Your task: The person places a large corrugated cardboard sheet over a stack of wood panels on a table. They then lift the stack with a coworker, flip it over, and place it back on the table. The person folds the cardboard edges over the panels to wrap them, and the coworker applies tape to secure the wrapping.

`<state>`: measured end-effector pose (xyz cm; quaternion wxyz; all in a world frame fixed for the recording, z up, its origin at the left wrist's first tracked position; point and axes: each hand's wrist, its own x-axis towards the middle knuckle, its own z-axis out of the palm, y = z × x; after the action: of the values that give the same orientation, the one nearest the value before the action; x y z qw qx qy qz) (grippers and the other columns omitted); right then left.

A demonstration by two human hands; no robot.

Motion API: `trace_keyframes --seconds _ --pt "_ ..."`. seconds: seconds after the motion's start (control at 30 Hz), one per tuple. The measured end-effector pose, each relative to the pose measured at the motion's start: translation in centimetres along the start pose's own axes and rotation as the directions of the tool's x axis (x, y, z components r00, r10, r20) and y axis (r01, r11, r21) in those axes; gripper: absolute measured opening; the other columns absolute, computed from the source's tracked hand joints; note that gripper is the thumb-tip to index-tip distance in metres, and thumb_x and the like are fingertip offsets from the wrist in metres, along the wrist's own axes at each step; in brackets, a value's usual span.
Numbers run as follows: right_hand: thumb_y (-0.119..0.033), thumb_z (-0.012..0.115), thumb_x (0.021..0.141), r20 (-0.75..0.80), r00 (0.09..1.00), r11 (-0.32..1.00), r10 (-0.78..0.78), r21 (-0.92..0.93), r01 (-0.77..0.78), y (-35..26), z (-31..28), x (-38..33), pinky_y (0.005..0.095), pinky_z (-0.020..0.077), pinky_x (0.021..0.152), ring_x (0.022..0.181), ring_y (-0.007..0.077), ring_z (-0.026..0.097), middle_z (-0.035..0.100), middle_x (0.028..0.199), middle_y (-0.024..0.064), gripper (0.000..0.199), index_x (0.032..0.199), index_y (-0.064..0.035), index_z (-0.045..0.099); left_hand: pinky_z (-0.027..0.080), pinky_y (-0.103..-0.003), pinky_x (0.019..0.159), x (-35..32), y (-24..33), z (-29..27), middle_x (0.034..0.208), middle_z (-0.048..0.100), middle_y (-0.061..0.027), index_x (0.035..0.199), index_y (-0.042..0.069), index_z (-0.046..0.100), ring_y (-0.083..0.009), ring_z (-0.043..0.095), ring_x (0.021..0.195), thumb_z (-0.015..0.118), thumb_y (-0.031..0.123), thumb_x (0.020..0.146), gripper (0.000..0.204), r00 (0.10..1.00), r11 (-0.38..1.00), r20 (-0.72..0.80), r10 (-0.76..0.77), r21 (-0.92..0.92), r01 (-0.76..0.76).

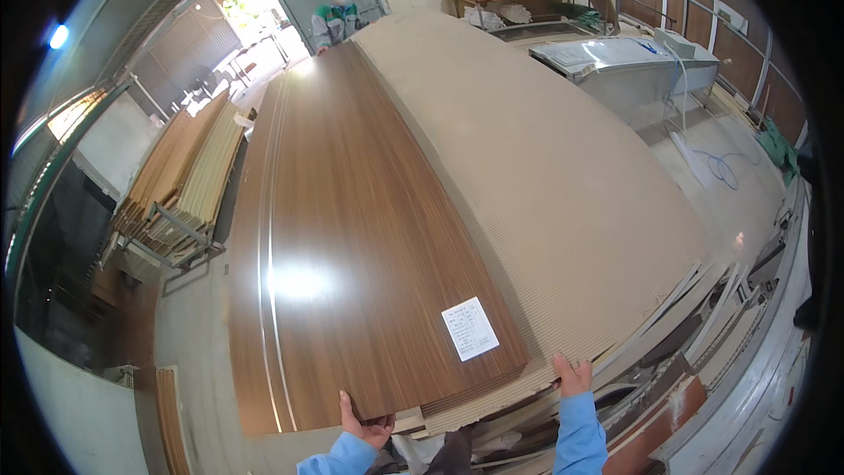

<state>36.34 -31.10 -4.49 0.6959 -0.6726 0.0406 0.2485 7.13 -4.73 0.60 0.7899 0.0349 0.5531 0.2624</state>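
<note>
A long brown wood-grain door panel (378,237) with pale metallic strips along its left side stretches away from me. A white printed label (470,329) lies near its close right corner. My left hand (367,423) is closed on the panel's near edge, thumb on top and the other fingers curled below. Beside and partly beneath the panel is a large tan corrugated cardboard sheet (545,176). My right hand (574,376) grips this sheet's near edge, right of the panel's corner. At the far end a capped co-worker (336,16) stands by the panel, hands hardly visible.
Stacked boards (180,176) lean on a metal rack at the left. Offcuts and strips (686,343) clutter the floor at right, close to my right hand. A metal-topped bench (615,57) stands farther right, with a blue hose (723,170) on the floor beside it.
</note>
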Motion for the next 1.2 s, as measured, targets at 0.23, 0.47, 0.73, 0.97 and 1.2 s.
trace_keyframes --seconds 0.23,0.47,0.73,0.97,1.2 --pt "-0.019 0.067 0.082 -0.075 0.993 0.996 0.091 -0.007 -0.092 -1.1 -2.3 -1.9 0.0243 0.0393 0.040 0.053 0.0104 0.054 0.062 0.075 0.0035 0.023 0.096 -0.0038 0.059 0.045 -0.042 0.089 -0.8 -0.1 1.1 0.114 0.051 -0.0076 0.121 0.015 0.046 -0.0253 0.050 0.105 0.067 0.070 0.066 0.080 0.998 0.998 -0.060 0.025 0.051 -0.022" --pt "-0.018 0.066 0.082 -0.119 0.992 0.998 0.042 -0.039 -0.047 -0.5 -5.6 -5.3 0.0219 0.0402 0.038 0.053 0.0096 0.055 0.063 0.076 0.0041 0.025 0.100 -0.0009 0.061 0.045 -0.039 0.088 -1.2 -0.2 1.3 0.112 0.051 -0.0076 0.121 0.013 0.046 -0.0233 0.052 0.102 0.070 0.067 0.066 0.080 0.995 0.993 -0.077 0.058 0.106 -0.050" --pt "-0.024 0.068 0.083 -0.042 0.996 0.996 0.077 -0.040 -0.078 0.2 -7.5 -7.3 0.0215 0.0416 0.039 0.052 0.0092 0.055 0.062 0.075 0.0044 0.032 0.100 0.0015 0.060 0.046 -0.037 0.087 -0.5 -0.3 1.1 0.107 0.055 -0.0069 0.119 0.010 0.049 -0.0220 0.054 0.098 0.070 0.065 0.067 0.079 0.994 0.982 -0.052 0.098 0.164 -0.088" --pt "-0.026 0.069 0.082 -0.119 0.989 0.995 0.085 -0.038 -0.090 0.6 -8.0 -7.1 0.0214 0.0422 0.040 0.054 0.0088 0.056 0.062 0.074 0.0038 0.033 0.100 0.0012 0.061 0.046 -0.037 0.088 -0.4 -0.3 0.9 0.111 0.052 -0.0067 0.121 0.010 0.047 -0.0222 0.052 0.100 0.069 0.064 0.068 0.079 0.994 0.980 -0.038 0.100 0.179 -0.092" --pt "-0.024 0.069 0.081 -0.114 0.977 0.980 0.178 -0.069 -0.186 -1.8 -7.9 -7.9 0.0214 0.0415 0.042 0.053 0.0086 0.055 0.062 0.074 0.0031 0.031 0.099 -0.0003 0.062 0.045 -0.038 0.090 -0.4 0.1 0.9 0.113 0.051 -0.0054 0.122 0.012 0.047 -0.0214 0.051 0.103 0.070 0.065 0.068 0.079 0.993 0.990 -0.095 0.074 0.126 -0.062"
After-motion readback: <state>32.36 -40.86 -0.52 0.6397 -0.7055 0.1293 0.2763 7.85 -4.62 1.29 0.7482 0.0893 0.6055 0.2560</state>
